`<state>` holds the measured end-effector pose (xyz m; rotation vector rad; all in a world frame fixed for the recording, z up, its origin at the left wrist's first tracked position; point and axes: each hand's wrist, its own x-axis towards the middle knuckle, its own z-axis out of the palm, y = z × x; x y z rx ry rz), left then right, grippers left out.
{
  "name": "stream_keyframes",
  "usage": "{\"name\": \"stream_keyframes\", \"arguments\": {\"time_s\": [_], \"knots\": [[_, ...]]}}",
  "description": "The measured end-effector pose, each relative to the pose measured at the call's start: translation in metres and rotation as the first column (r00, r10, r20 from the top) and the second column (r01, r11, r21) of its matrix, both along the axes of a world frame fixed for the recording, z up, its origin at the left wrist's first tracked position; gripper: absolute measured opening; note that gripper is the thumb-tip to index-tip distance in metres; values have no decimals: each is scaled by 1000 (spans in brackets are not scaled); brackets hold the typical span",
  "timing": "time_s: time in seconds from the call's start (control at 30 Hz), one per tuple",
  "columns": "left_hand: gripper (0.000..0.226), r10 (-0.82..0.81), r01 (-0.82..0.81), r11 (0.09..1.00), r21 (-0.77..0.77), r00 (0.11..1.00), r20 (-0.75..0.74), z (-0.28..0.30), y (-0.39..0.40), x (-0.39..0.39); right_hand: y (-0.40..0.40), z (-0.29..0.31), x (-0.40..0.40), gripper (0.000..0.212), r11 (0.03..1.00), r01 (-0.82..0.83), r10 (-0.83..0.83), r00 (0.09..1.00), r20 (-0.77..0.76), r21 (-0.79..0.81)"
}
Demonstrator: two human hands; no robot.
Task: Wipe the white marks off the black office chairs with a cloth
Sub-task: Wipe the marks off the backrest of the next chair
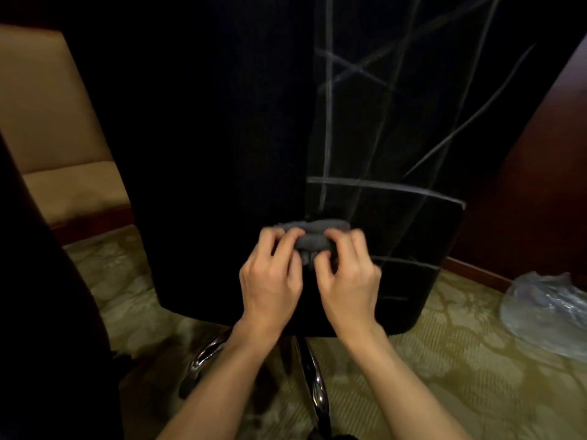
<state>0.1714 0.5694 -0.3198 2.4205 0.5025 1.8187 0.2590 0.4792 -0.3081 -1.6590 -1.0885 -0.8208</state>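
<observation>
The fingertips of both hands are a bit blurry, and the room is dim, so small things are hard to see. At the bottom, the chair's shiny metal legs point(313, 373) are partly hidden behind the person's arms. The left hand point(270, 277) and the right hand point(347, 277) sit side by side in front of the lower back of the black chair point(206, 138). Both hands curl their fingers around a bunched gray cloth point(313, 236) and pinch it between them. The cloth lies against the chair, just past the fingertips. White marks point(328, 100) cross the chair above and to the right of the cloth, in long thin lines. The left half of the chair looks plain black. Under the chair lies a green patterned carpet point(444, 360). To the right of the chair a crumpled clear plastic bag point(546, 312) rests on the carpet. To the left of the chair stands a tan padded seat point(54, 154), cut off at the edge.
</observation>
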Motion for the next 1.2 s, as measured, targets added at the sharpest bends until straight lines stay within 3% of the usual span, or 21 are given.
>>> {"name": "stream_keyframes", "arguments": {"time_s": [0.17, 0.5, 0.7, 0.8, 1.07, 1.2], "knots": [[28, -45, 42, 998, -37, 996, -83, -40, 0, -9, -5, -40, -3, 25, 995, -43, 36, 996, -84, -93], [26, -11, 3, 998, 57, 990, 142, 111, 5, -1, 11, 103, -7, 19, 976, -31, 24, 999, 35, 215], [31, -19, 20, 998, 56, 1000, -8, 21, 8, -3, 5, 15, -2, 27, 997, -20, 16, 998, 64, 76], [30, -66, 68, 996, 59, 997, -36, 16, 9, -7, 1, 8, -2, 24, 999, -41, 40, 998, 52, 14], [30, -105, 65, 983, 174, 967, 231, 165, 4, 4, 7, 156, -3, 18, 953, -41, -10, 986, 167, 301], [31, -103, 62, 981, 186, 970, 222, 188, 6, 5, 10, 178, -4, 19, 950, 8, -75, 976, 202, 312]]}}
